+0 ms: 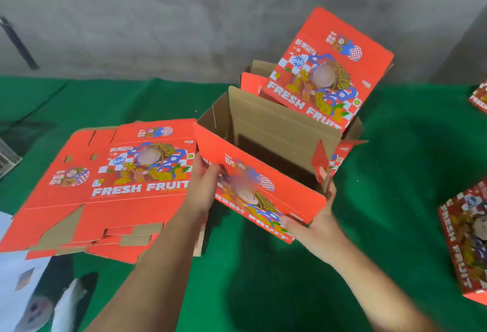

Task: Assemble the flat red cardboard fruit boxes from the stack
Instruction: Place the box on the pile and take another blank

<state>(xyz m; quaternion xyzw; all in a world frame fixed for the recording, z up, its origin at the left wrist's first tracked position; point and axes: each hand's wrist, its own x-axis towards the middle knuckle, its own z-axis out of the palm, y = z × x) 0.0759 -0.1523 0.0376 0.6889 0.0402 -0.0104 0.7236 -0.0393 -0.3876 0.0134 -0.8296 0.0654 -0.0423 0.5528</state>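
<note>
Red cardboard is taking shape between your hands: the half-opened fruit box (266, 163) is standing on the green bench (276, 279), its brown inside showing. Your left hand (204, 186) is gripping the near printed panel at its left edge, fingers curled onto it. Your right hand (320, 215) is pinching the box's near right corner, thumb on the print. Just left, the stack of flat boxes (113, 181) is lying. Behind, an assembled box (324, 75) is leaning tilted. More boxes (466, 247) are sitting at right.
</note>
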